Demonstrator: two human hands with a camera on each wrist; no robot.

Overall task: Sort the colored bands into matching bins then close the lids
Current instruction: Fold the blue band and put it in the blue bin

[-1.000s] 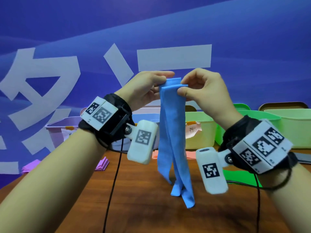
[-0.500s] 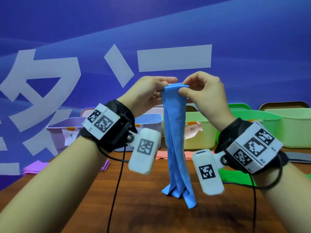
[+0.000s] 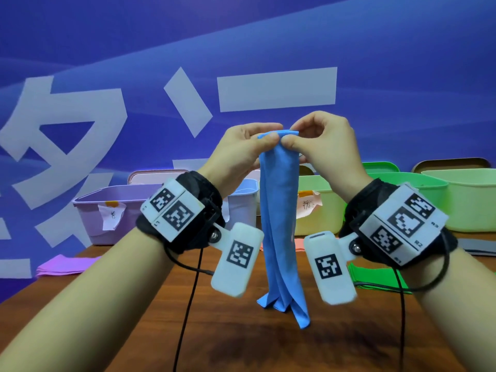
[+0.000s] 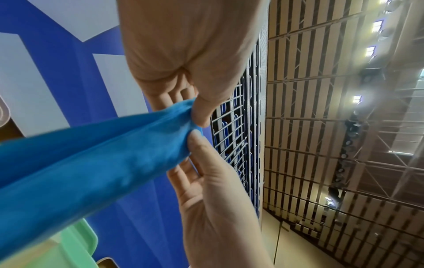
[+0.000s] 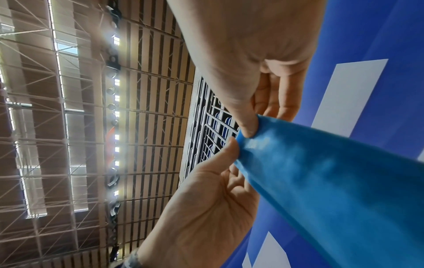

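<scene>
Pinching the folded top of a blue band (image 3: 279, 210) between thumbs and curled fingers, the left hand (image 3: 239, 154) and right hand (image 3: 327, 149) are holding it up over a wooden table (image 3: 241, 345) in the head view, thumbs nearly touching. The band is hanging straight down in several layers, its loose ends reaching the tabletop. It is covering part of the row of open bins behind: a purple bin (image 3: 107, 213), a blue bin (image 3: 241, 202) largely hidden by the left wrist, a yellow-green bin (image 3: 322, 205), then green ones (image 3: 461, 200). Purple bands (image 3: 64, 264) are lying at the left, a green band (image 3: 375, 277) at the right, a pink band (image 3: 299, 244) peeking out behind the blue one.

Only the left wrist view is showing the left hand (image 4: 179, 54) from the palm side, thumb pressing the band (image 4: 91, 159) against the fingertips, with the right hand (image 4: 218, 208) opposite.

The right wrist view is mirroring this: right hand (image 5: 252, 45), left hand (image 5: 206, 208), band (image 5: 332, 181).
</scene>
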